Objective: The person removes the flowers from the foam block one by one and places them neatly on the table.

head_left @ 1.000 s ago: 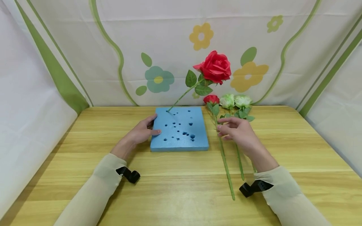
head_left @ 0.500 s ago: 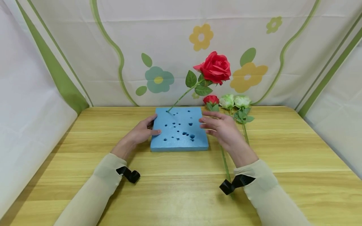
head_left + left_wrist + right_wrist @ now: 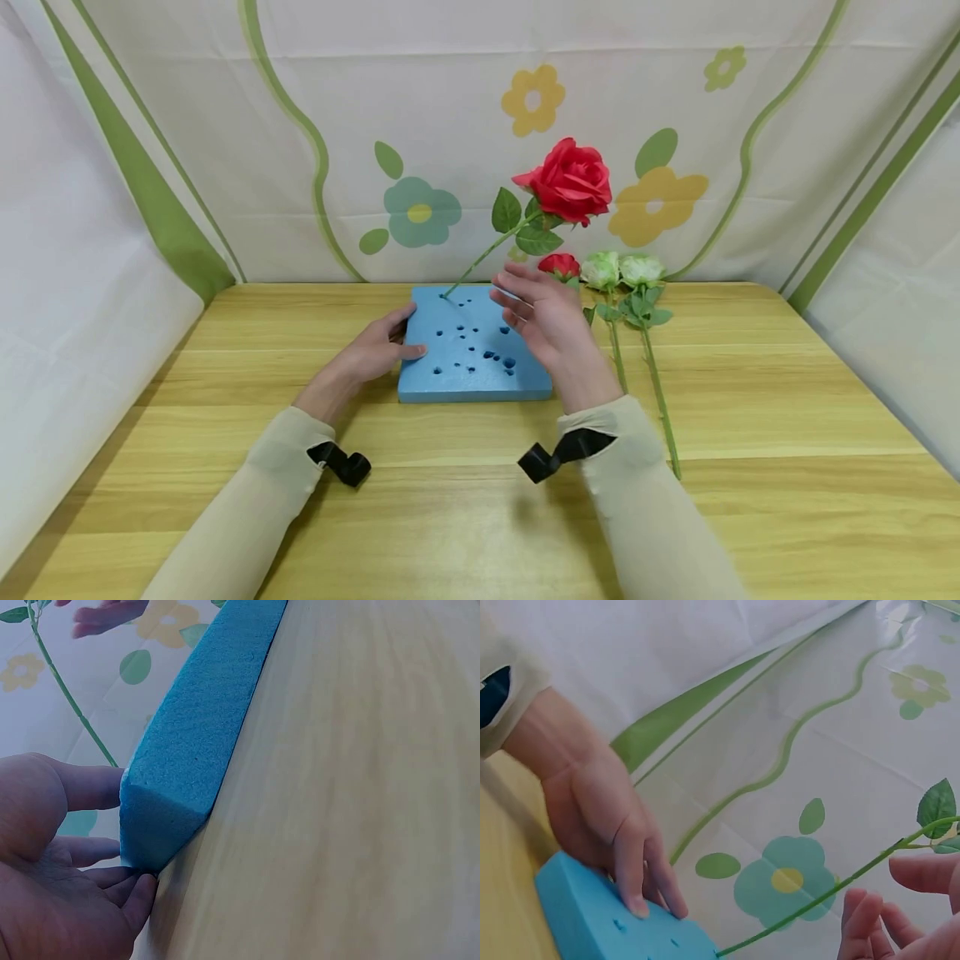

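Observation:
A blue foam block (image 3: pixel 450 352) with several holes in its top lies on the table. My left hand (image 3: pixel 375 350) grips its left edge, thumb on top and the other fingers against the side, as the left wrist view of the block (image 3: pixel 187 727) also shows. A large artificial red rose (image 3: pixel 570 182) leans to the right, its stem stuck in a hole at the block's back left. Over the block's right part hovers my right hand (image 3: pixel 543 321), fingers spread and holding nothing. In the right wrist view, the right hand (image 3: pixel 926 926) is near the rose's stem (image 3: pixel 795 913).
Right of the block, a smaller red rose (image 3: pixel 559 266) lies partly hidden behind my right hand. Two pale green-white flowers (image 3: pixel 641 269) with long stems lie beside it on the wooden table (image 3: pixel 765 400). A printed curtain (image 3: pixel 450 100) hangs behind the table.
My right hand has moved left, from beside the lying red rose's stem to over the block's right part. The left hand and the standing rose have stayed in place.

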Tool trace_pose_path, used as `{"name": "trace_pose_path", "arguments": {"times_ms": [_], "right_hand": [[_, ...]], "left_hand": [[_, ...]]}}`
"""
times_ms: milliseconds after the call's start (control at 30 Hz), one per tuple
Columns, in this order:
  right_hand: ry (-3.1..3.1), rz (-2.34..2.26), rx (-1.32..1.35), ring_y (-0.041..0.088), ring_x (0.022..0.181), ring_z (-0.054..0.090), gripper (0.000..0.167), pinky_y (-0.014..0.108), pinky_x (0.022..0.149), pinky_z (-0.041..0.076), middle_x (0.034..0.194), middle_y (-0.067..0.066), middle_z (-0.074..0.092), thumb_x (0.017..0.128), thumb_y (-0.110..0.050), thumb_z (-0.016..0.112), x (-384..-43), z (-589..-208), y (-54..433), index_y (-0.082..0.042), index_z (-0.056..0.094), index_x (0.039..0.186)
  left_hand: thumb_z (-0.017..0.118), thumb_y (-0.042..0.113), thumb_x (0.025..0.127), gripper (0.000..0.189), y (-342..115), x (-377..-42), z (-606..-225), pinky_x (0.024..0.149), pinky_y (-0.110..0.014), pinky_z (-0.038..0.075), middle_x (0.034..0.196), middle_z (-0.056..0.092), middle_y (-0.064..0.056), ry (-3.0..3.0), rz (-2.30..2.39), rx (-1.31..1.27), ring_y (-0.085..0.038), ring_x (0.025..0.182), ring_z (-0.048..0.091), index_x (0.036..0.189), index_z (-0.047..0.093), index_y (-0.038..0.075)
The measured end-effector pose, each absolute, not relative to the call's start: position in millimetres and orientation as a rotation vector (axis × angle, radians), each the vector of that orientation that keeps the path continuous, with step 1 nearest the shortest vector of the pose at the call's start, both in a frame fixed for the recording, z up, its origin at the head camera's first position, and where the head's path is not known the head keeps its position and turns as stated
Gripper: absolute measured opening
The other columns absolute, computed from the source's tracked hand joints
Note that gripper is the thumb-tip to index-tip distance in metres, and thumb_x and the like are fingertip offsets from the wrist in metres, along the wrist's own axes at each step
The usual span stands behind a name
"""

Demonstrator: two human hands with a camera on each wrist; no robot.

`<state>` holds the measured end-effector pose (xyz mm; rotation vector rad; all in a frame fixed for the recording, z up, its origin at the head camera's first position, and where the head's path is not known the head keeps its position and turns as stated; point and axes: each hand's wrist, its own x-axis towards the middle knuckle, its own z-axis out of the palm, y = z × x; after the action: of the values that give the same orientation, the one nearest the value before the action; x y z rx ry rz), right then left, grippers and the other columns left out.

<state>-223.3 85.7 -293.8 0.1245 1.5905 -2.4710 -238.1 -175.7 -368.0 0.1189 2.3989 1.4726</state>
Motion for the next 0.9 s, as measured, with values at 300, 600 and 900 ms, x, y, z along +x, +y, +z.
{"name": "trace_pose_path", "arguments": {"times_ms": [300, 600, 900], "right_hand": [[1.658, -2.519, 0.152, 0.015, 0.100, 0.070, 0.044, 0.028, 0.087, 0.055, 0.115, 0.002, 0.071, 0.102, -0.011, 0.070, -240, -296, 62, -0.010, 0.063, 0.146], [1.817, -2.512, 0.039, 0.016, 0.104, 0.069, 0.044, 0.036, 0.094, 0.056, 0.132, 0.011, 0.071, 0.101, -0.012, 0.073, -245, -300, 52, -0.011, 0.065, 0.144], [1.948, -2.519, 0.017, 0.015, 0.099, 0.070, 0.029, 0.038, 0.095, 0.059, 0.116, 0.005, 0.075, 0.100, -0.020, 0.076, -248, -304, 43, -0.013, 0.076, 0.129]], "left_hand": [[0.065, 0.016, 0.106, 0.087, -175, -239, -367, 0.136, -0.052, 0.015, 0.180, 0.010, -0.011, 2.409, 1.460, 0.114, -0.034, 0.168, 0.012, 0.172, 0.010, 0.015], [0.065, 0.016, 0.105, 0.087, -176, -239, -366, 0.136, -0.052, 0.015, 0.180, 0.010, -0.011, 2.411, 1.457, 0.116, -0.034, 0.168, 0.012, 0.173, 0.010, 0.016], [0.065, 0.017, 0.105, 0.087, -178, -237, -369, 0.136, -0.053, 0.015, 0.180, 0.011, -0.012, 2.416, 1.446, 0.118, -0.035, 0.167, 0.013, 0.172, 0.010, 0.014]]}}
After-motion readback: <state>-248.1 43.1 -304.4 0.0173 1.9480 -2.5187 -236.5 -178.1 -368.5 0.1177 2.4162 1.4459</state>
